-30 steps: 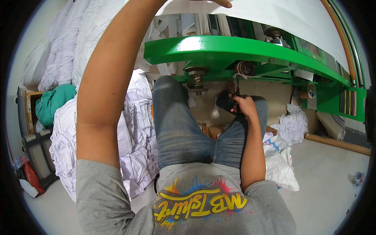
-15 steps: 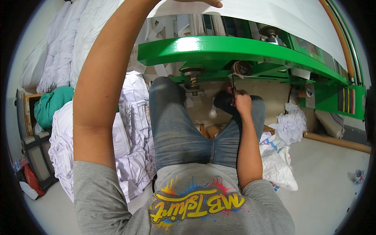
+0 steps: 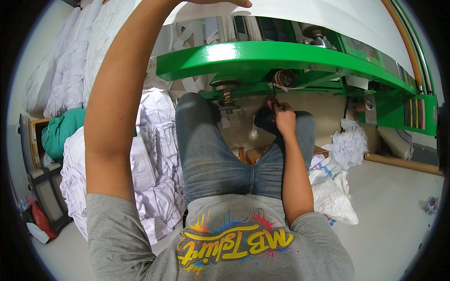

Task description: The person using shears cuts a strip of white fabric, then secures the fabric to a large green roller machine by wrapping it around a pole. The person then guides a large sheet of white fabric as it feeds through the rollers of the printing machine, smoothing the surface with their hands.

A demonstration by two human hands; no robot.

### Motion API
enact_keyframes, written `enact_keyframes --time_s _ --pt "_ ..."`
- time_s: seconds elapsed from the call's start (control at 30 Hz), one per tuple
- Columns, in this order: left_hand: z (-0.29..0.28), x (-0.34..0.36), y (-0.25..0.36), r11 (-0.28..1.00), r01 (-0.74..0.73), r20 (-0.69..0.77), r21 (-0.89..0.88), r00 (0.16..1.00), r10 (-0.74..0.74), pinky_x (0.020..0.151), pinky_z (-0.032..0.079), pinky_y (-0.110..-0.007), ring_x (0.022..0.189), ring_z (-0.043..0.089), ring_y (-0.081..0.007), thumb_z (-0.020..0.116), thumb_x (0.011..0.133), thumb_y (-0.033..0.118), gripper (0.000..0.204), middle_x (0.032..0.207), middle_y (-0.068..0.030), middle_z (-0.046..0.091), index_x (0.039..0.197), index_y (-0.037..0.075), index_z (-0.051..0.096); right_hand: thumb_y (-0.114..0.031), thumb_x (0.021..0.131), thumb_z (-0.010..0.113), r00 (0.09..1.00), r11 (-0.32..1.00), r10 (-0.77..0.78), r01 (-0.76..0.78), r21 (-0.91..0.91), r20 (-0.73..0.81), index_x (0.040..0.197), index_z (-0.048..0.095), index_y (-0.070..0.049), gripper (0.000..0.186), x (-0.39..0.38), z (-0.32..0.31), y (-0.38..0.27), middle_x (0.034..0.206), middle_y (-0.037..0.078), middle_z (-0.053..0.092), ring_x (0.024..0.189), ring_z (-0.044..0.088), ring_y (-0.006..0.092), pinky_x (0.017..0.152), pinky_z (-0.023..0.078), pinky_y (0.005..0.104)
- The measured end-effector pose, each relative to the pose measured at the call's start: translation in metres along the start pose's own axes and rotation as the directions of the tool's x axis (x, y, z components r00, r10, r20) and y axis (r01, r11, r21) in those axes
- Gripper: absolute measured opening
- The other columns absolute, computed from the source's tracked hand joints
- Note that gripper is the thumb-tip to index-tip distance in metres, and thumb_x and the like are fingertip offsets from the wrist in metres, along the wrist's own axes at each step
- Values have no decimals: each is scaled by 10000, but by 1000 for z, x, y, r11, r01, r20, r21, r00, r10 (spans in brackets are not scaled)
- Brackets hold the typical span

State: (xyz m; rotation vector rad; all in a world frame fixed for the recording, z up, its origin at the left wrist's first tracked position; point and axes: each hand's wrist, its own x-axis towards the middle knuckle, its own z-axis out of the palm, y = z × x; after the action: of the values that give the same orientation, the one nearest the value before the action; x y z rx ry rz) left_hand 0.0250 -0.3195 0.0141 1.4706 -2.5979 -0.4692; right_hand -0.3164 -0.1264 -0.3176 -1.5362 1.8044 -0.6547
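At the top edge my left hand [image 3: 224, 2] is partly cut off. Its visible fingers stretch out over a white sheet [image 3: 300, 11] on the green machine. Lower down, my right hand [image 3: 285, 119] is closed around the handles of dark scissors [image 3: 275, 100]. Their narrow end points up toward a round, dark-faced part [image 3: 284, 78] under the green frame bar [image 3: 281, 55]. A pale scrap [image 3: 281, 88] sits beside that part, close to the scissors' tip. From this angle I cannot tell whether the tip touches it.
A metal spring fitting [image 3: 226, 91] hangs beneath the bar, near my left knee. White cloth [image 3: 154, 173] is heaped at my left, with a green bundle [image 3: 63, 133] beyond. To the right lie a white sack [image 3: 333, 199], more white cloth [image 3: 347, 145] and a cardboard tube [image 3: 403, 164].
The view has shifted slightly. My left hand appears a little farther left over the sheet, and my right hand with the scissors a little left and up, still beneath the bar.
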Motion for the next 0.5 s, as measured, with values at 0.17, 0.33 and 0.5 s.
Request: enact_keyframes --time_s 0.17,0.33,0.5 --pt "-1 1 4 999 37 16 9 999 -38 1224 370 -441 1464 481 -405 747 926 487 861 1595 -268 487 1625 105 420 -342 979 704 974 963 208 -220 154 90 1037 739 16 364 -1 -9 -21 719 117 663 533 664 216 600 517 366" --pt "1 1 2 1000 18 9 4 1000 -18 1234 355 -446 1471 473 -412 749 927 484 856 1595 -270 486 1625 109 424 -304 964 728 959 941 261 -278 194 110 992 719 26 332 -3 -10 -20 699 109 643 527 653 191 586 513 353" --pt "-7 -4 18 997 81 40 -6 996 -81 1237 346 -462 1477 468 -416 752 923 471 850 1596 -273 484 1623 112 431 -219 948 771 955 906 271 -295 303 120 938 696 37 266 -4 -9 -17 695 63 610 527 594 144 492 498 305"
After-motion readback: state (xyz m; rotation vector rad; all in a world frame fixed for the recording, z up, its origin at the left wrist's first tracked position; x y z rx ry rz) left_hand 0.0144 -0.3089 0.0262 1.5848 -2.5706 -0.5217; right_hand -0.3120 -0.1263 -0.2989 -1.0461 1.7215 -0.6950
